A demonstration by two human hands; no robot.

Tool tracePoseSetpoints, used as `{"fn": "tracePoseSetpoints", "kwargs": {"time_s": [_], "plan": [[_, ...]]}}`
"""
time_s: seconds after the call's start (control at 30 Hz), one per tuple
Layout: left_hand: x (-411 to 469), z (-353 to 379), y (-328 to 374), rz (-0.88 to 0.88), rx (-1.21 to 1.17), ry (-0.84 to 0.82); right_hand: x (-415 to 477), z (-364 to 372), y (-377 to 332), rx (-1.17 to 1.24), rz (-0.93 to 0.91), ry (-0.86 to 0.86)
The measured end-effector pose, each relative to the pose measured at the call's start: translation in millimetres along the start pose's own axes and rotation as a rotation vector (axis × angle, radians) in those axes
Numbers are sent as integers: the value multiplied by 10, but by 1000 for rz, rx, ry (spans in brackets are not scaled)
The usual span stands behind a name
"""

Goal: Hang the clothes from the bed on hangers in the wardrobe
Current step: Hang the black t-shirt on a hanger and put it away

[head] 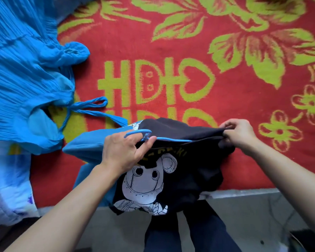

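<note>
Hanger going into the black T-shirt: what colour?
Blue. The head view shows the hanger hook by the left hand, one arm inside the T-shirt.

Red blanket (225, 99) with yellow-green flowers; pleated bright blue dress (25, 73) at left; near, a black T-shirt (185, 171) with white cartoon print.

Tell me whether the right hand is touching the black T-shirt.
Touching. The head view shows the right hand pinching the upper edge of the black T-shirt between thumb and curled fingers, while the left hand pinches the blue hanger.
</note>
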State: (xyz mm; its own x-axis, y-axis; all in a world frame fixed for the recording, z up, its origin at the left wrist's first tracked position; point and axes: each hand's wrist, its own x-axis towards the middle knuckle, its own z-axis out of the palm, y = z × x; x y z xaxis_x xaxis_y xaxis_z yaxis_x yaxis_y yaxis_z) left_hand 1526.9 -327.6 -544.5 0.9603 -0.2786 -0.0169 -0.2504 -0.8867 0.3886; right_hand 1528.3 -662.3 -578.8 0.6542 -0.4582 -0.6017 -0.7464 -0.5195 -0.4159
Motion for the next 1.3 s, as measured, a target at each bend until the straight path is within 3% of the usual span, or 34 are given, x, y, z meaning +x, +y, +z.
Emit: {"fn": "tracePoseSetpoints", "kwargs": {"time_s": [0.07, 0.17, 0.23, 0.33, 0.5, 0.6, 0.7, 0.83, 0.97, 1.07, 1.3], "plan": [[-19, 77, -8, -39, 36, -15, -43, -106, -199, 53, -132, -23], [31, 122, -31, -138, 6, -50, -351, -103, -584, 101, -362, -209], [109, 79, 16, -113, -124, -28, -531, 35, -699, -49, -550, -266], [196, -58, 148, -56, -317, 11, -605, 352, -709, -393, -764, -171], [160, -186, -50, -57, -301, -74, -547, 446, -638, -502, -865, 76], [61, -178, -449, -198, -227, -25, -358, 136, -461, -470, -711, 165], [-72, -123, -564, -262, -235, -41, -258, -50, -223, -503, -740, 160], [-98, -66, -384, -278, -256, -69, -325, -75, -167, -278, -704, 73], [41, -254, -187, -59, -250, -63, -455, -191, -435, -92, -759, 83], [211, -618, -83, -22, -200, 13, -687, -453, -805, -51, -873, 134], [520, -2132, 350, 140, 54, 247, -1416, -1511, -1798, -106, -1107, 279]]}}
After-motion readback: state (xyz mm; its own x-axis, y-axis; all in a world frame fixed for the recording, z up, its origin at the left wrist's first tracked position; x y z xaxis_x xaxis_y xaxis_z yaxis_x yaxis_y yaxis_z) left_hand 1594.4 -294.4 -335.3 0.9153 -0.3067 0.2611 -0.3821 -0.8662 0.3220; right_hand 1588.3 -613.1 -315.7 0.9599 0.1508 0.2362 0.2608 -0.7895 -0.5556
